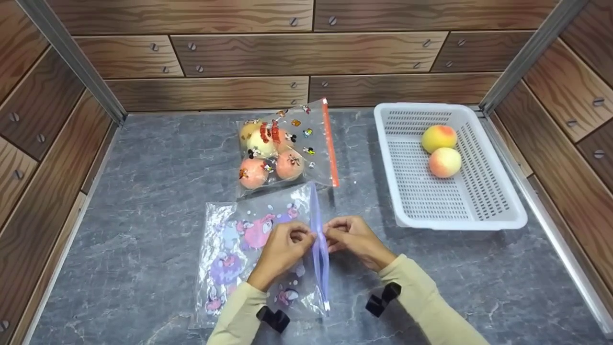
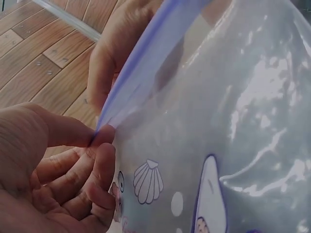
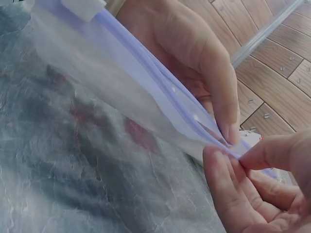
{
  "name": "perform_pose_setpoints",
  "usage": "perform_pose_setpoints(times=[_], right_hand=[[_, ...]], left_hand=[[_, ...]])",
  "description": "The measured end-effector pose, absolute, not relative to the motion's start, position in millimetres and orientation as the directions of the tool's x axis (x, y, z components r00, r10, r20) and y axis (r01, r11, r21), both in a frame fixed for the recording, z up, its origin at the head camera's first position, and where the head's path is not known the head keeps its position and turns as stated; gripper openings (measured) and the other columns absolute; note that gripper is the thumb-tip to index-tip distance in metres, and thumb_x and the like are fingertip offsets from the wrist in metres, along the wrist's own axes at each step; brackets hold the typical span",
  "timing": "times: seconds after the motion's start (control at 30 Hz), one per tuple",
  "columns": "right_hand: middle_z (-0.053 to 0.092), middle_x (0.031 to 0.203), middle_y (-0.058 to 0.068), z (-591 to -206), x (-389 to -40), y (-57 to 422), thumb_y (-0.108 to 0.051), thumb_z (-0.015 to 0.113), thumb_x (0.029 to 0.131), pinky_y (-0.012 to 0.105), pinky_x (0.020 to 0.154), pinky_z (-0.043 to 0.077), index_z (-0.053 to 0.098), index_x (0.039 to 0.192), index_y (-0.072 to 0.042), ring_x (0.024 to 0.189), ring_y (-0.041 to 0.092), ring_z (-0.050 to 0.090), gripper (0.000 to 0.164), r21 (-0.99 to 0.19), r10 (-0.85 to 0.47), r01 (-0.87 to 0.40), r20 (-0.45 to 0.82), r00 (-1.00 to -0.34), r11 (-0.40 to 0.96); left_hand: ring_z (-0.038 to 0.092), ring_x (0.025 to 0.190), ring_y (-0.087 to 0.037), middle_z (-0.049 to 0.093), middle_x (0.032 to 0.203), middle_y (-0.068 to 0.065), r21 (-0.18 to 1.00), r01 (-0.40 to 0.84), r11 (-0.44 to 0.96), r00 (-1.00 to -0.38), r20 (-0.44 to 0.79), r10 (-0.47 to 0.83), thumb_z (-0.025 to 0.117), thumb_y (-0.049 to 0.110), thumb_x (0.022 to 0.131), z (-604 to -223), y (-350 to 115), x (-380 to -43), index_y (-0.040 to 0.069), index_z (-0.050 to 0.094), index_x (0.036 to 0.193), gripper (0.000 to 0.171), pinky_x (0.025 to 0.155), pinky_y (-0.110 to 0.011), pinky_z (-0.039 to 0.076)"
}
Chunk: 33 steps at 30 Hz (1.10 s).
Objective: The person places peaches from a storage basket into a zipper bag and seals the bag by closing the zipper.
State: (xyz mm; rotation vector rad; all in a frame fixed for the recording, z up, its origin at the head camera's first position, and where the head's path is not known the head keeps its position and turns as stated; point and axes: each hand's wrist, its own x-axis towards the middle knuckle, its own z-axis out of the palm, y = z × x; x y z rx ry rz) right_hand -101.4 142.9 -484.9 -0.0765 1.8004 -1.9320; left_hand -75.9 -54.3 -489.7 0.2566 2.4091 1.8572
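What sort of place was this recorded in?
Probably a staged work booth: wood-patterned panels on three sides, metal strips at the corners, and a grey marbled work surface.

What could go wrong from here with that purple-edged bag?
The purple rim might slip: the left hand and right hand hold it only in a small pinch. Pulling the sides apart too hard could stretch or tear the thin clear bag. And the fruit-filled bag lies right by its far edge, so a sharp tug might nudge it.
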Motion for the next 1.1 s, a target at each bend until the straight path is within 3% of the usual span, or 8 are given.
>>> perform_pose_setpoints(times=[0.4,0.53,0.77,0.93,1.1], right_hand=[[0.067,0.074,0.005,-479.4,-103.3,144.0,-0.001,0.061,0.096,0.02,0.053,0.056,0.065,0.095,0.008,0.058,0.011,0.061,0.01,-0.943,-0.362,0.333,-0.302,-0.882,-0.023],[0.066,0.071,0.004,-474.9,-104.1,142.8,0.0,0.061,0.097,0.021,0.052,0.056,0.063,0.096,0.011,0.057,0.01,0.061,0.012,-0.97,-0.356,0.244,-0.234,-0.905,0.019],[0.066,0.071,0.01,-463.3,-103.8,155.0,0.009,0.063,0.087,0.028,0.046,0.056,0.065,0.096,0.015,0.051,0.014,0.06,0.011,-0.965,-0.206,-0.056,0.002,-0.979,0.257],[0.069,0.07,0.007,-456.4,-104.9,167.6,0.006,0.07,0.084,0.023,0.045,0.054,0.072,0.089,0.006,0.052,0.012,0.063,0.006,-0.867,-0.134,-0.158,0.107,-0.985,0.473],[0.068,0.065,0.004,-455.4,-107.0,177.2,0.004,0.074,0.079,0.019,0.047,0.051,0.072,0.079,-0.002,0.054,0.011,0.061,0.006,-0.795,-0.133,-0.215,0.169,-0.977,0.567]], left_hand=[[0.062,0.063,-0.007,0.069,0.07,0.002,0.944,0.066,0.324,-0.99,0.02,0.143,0.077,0.02,0.086,-472.9,-70.2,-74.3,0.006,0.074,0.081,0.015,0.06,-0.023,0.054],[0.065,0.064,-0.009,0.071,0.07,0.001,0.93,0.093,0.357,-0.992,0.055,0.115,0.08,0.025,0.088,-466.6,-77.6,-72.7,0.007,0.074,0.081,0.02,0.059,-0.024,0.055],[0.068,0.062,-0.01,0.073,0.07,0.001,0.855,0.116,0.505,-0.989,0.144,-0.017,0.083,0.016,0.084,-453.5,-108.8,-66.7,0.009,0.08,0.082,0.009,0.063,-0.029,0.06],[0.067,0.06,-0.008,0.073,0.069,0.005,0.78,0.079,0.621,-0.983,0.163,-0.08,0.081,0.014,0.082,-443.1,-131.0,-61.8,0.012,0.079,0.078,0.005,0.061,-0.031,0.058],[0.069,0.059,-0.01,0.073,0.068,0.003,0.741,0.087,0.665,-0.977,0.194,-0.089,0.082,0.012,0.078,-436.5,-149.0,-58.5,0.01,0.079,0.076,0.005,0.059,-0.032,0.059]])
